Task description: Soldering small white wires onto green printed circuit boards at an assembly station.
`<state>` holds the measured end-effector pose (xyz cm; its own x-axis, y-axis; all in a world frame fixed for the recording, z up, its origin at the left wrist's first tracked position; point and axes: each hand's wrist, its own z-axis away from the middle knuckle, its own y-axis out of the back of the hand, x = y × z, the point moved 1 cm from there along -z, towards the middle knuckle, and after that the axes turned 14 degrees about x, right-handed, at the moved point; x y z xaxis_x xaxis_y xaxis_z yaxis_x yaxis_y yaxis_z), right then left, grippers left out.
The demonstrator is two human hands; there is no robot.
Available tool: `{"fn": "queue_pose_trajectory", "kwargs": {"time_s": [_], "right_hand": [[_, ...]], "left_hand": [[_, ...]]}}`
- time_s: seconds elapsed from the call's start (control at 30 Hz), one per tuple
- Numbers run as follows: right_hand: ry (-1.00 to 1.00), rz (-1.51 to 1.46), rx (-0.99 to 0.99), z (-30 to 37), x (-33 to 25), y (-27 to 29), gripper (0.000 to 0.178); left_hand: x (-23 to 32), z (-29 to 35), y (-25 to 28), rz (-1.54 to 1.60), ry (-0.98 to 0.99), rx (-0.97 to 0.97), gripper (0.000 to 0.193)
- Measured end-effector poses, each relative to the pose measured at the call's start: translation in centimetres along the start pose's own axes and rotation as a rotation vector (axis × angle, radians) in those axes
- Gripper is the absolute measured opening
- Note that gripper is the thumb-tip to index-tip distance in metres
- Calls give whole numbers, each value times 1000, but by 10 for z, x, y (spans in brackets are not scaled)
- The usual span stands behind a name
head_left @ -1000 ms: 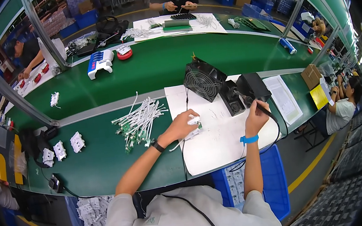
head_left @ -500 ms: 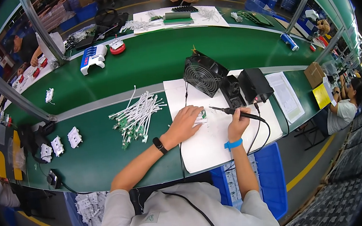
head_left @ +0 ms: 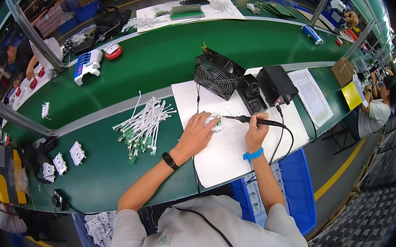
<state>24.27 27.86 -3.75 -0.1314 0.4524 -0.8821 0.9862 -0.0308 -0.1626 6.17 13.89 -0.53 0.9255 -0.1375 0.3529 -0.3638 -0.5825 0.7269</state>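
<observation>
My right hand (head_left: 256, 133) is closed round the grip of a black soldering iron (head_left: 244, 118), whose tip points left and comes up to a small white plastic part (head_left: 216, 124) with a bit of green on it. Whether the tip touches is too small to tell. My left hand (head_left: 196, 134) presses its fingers on that part, holding it down on the white sheet (head_left: 212, 165); the fingers partly cover it. Left of this hand lies a heap of white cables (head_left: 147, 121) with green board ends.
Beyond my hands stand a black fan (head_left: 219, 75), an iron holder (head_left: 251, 93) and a black power box (head_left: 277, 85). Papers (head_left: 312, 97) lie to the right. White plastic housings (head_left: 77, 153) sit at the left. Blue bins (head_left: 298, 192) stand below the table edge. Co-workers sit around.
The soldering iron's tip has come closer to the white part. My left fingers have shifted slightly and more of the part shows. The whole view has moved a little.
</observation>
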Motion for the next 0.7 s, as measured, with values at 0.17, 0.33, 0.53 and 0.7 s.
{"fn": "queue_pose_trajectory", "kwargs": {"time_s": [0.17,0.33,0.53,0.7], "right_hand": [[-29,0,15,3,-1,1,9],[10,15,27,-1,2,4,9],[-33,18,8,0,-5,2,9],[-84,-10,-86,1,-9,0,9]], "left_hand": [[-1,2,1,-13,-17,-4,46],[1,1,3,-24,-28,-17,43],[2,-1,6,27,24,-38,46],[2,0,7,73,67,-42,46]]}}
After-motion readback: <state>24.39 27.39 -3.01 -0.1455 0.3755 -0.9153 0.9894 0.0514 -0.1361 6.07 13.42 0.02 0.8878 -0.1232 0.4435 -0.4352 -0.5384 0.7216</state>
